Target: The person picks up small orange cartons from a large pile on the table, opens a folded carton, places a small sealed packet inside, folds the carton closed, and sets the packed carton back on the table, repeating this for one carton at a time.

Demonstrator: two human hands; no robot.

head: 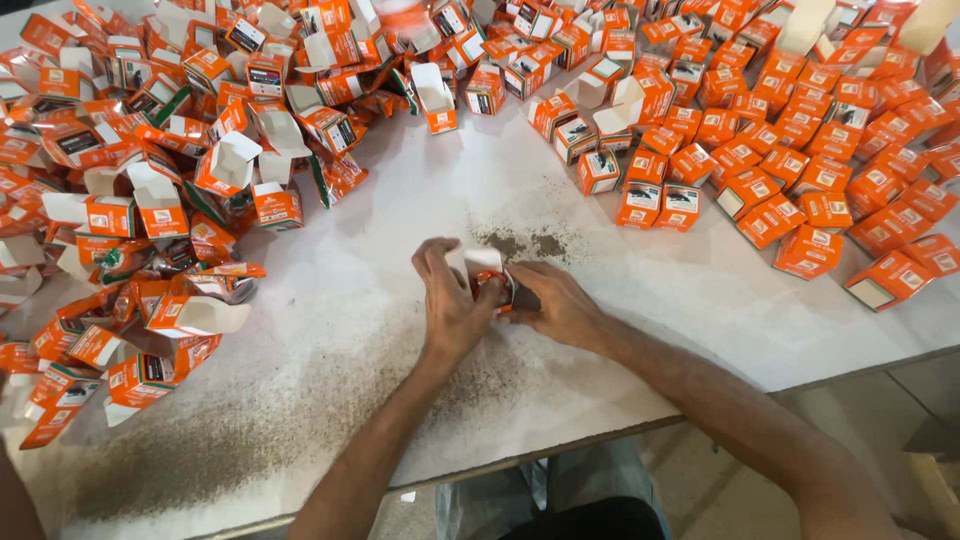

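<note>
Item 1: heap of open orange cartons [150,190], flaps up, far left of the white table [330,300]. Item 2: left hand [452,305] and right hand [560,305], both closed around 1 small orange carton [487,272] at table centre, its white flap raised. Step judged: packing or closing this carton; next move likely calls for tucking the flap. Item 3: dark spilled granules [520,243] just behind the hands. Item 4: closed cartons [800,170], right. Bare floor [850,400] below the table edge.
</note>
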